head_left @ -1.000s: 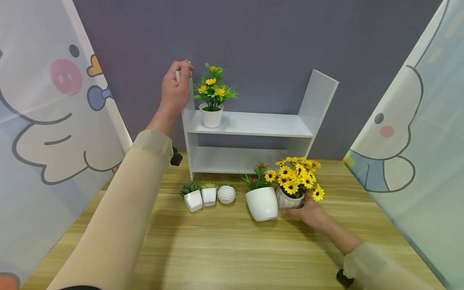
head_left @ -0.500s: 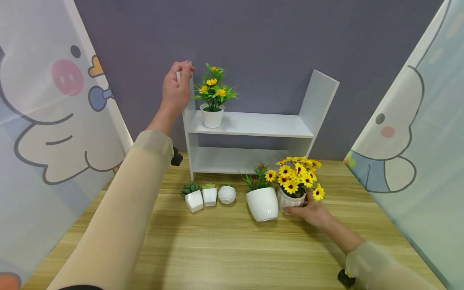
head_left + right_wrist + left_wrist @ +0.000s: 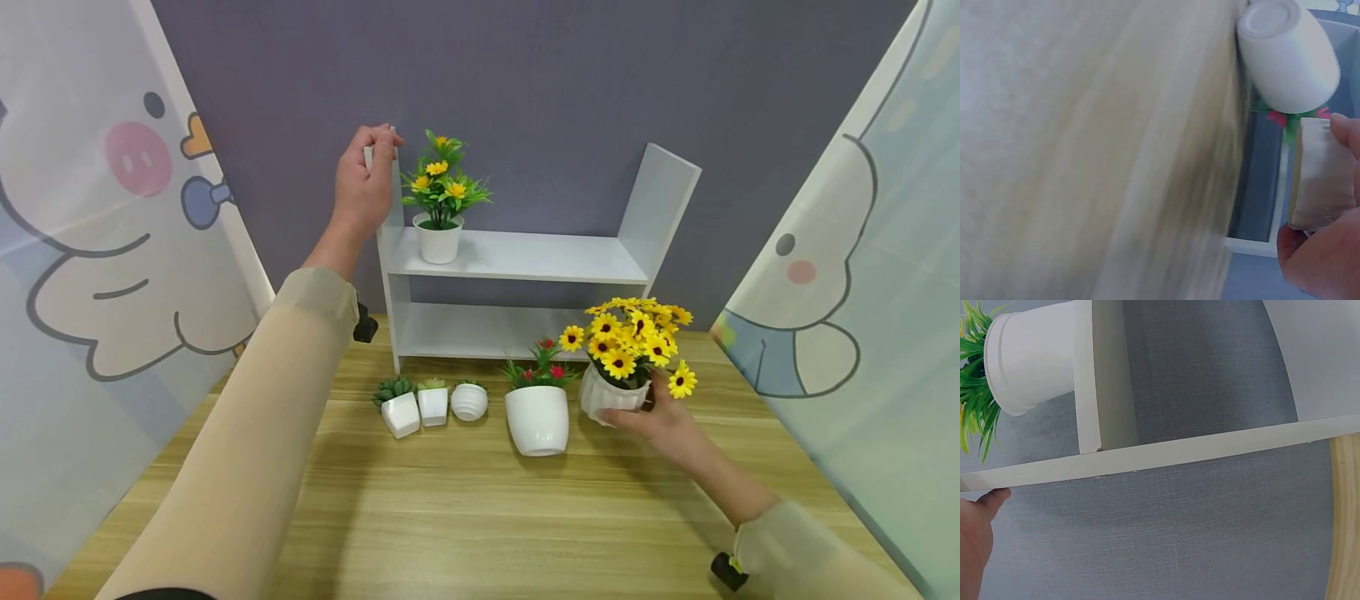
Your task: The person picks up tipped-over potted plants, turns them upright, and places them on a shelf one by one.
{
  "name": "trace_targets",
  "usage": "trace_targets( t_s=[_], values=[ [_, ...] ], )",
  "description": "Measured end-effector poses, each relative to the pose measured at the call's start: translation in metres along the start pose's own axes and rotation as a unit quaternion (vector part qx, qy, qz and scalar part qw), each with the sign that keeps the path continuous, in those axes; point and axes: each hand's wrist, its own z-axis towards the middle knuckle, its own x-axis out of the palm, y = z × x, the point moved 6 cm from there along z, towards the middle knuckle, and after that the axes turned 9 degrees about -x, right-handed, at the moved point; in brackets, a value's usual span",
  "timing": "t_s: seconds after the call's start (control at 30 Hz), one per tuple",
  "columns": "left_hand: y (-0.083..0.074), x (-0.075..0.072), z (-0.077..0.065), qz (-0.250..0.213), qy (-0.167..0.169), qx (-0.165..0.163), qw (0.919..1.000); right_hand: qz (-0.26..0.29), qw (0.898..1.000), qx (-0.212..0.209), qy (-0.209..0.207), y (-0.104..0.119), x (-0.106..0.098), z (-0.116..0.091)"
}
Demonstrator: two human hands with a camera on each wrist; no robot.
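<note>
In the head view, the person's left hand [image 3: 365, 183] is curled over the top of the left side panel of a white shelf [image 3: 517, 254], beside a yellow-bloomed plant [image 3: 438, 242] potted in white on its upper board. The right hand [image 3: 667, 429] is clamped round a pale ribbed pot of yellow flowers [image 3: 609, 396], in front of the shelf's right end. Just left of that pot is a red-flowered plant in a white pot [image 3: 537, 421], and farther left three small succulents [image 3: 433, 407] line up on the wooden surface [image 3: 450, 517]. From the left wrist, a fingertip touches the panel's edge. From the right wrist, thumb and fingers grip opposite sides of the ribbed pot, the white pot near it; much of that view is blurred.
</note>
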Motion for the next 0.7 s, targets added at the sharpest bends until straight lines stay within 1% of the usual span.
trace_targets(
  t_s=[0.1, 0.23, 0.47, 0.63, 0.7],
  values=[
    [0.0, -0.001, 0.0, 0.002, -0.001, -0.001, 1.0, 0.008, 1.0, -0.022, -0.013, 0.008, -0.004, 0.002],
    [-0.001, -0.001, -0.001, 0.004, -0.001, 0.002, 1.0, 0.02, 0.999, -0.036, -0.026, 0.015, -0.008, 0.004],
    [-0.002, -0.001, -0.001, 0.009, -0.005, 0.004, 0.9999, -0.005, 0.998, -0.053, -0.035, 0.033, -0.011, 0.006],
    [-0.002, 0.0, -0.001, 0.014, -0.006, 0.005, 0.9999, -0.001, 0.994, -0.099, -0.044, 0.05, -0.013, 0.01],
    [-0.002, 0.0, -0.001, 0.014, -0.006, 0.004, 0.9999, 0.01, 0.993, -0.108, -0.048, 0.057, -0.014, 0.012]
  ],
)
